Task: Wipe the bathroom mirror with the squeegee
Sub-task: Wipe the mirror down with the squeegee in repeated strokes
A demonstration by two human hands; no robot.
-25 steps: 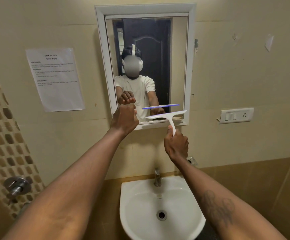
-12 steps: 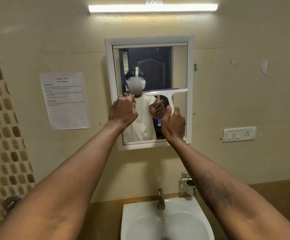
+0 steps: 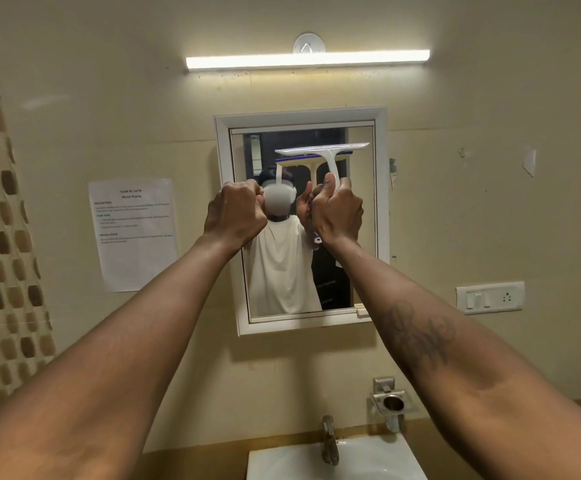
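I see a small white-framed mirror (image 3: 381, 188) on a cream wall, light bar (image 3: 308, 59) above, sink (image 3: 337, 460) below. My right hand (image 3: 338, 213) is wrapped tight round the handle of the squeegee (image 3: 322, 151), thumb up the stem. The blade sits level near the top of the glass, on the right half, w/ its reflection just under it; looks pressed to the glass, tho I can't confirm contact. My left hand (image 3: 235, 214) is a closed fist holding nothing that I can see, in front of the mirror's left edge.

What changed: 1 s ago the blade was down at the bottom frame; half a sec ago abt mid-glass; now it's up near the top. Left fist rose alongside, roughly same spot vs the frame. View tilted up too, so the light bar shows.

Meaning, as I judge it: this is a reset for a fresh downward stroke on the right side. Left strip prob still needs a pass. A paper notice (image 3: 133, 233) hangs left, a switch plate (image 3: 489, 296) right.
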